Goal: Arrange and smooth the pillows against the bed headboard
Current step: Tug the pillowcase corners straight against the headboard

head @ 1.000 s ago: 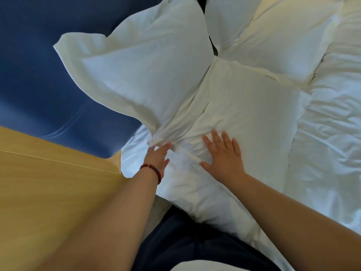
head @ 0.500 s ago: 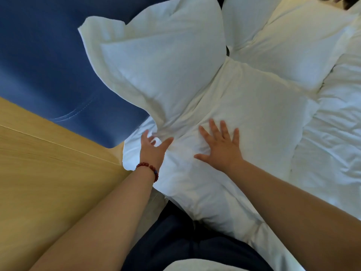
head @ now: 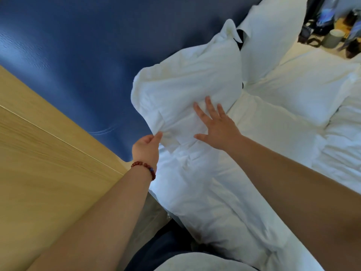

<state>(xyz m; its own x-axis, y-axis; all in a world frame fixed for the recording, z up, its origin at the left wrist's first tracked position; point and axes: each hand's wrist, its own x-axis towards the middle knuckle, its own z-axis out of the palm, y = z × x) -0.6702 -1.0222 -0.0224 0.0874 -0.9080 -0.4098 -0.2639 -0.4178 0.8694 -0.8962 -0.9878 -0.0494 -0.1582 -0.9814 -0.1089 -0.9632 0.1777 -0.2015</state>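
Observation:
A white pillow point(head: 185, 81) leans upright against the blue padded headboard point(head: 88, 55). My left hand point(head: 146, 148), with a red bead bracelet at the wrist, pinches the pillow's lower left corner. My right hand point(head: 216, 124) lies flat with spread fingers on the pillow's lower face. A second white pillow point(head: 273, 122) lies flat in front of it. Further right, another pillow point(head: 271, 36) stands against the headboard and one more point(head: 312, 87) lies flat before it.
A wooden panel point(head: 39, 153) runs along the left beside the headboard. The rumpled white duvet point(head: 341, 145) covers the bed on the right. Dark blurred items and a grey cup point(head: 333, 39) stand at the top right beyond the bed.
My right hand moved up from the flat pillow onto the upright pillow's lower face. My left hand rose and now pinches that pillow's corner. The view swung left and up.

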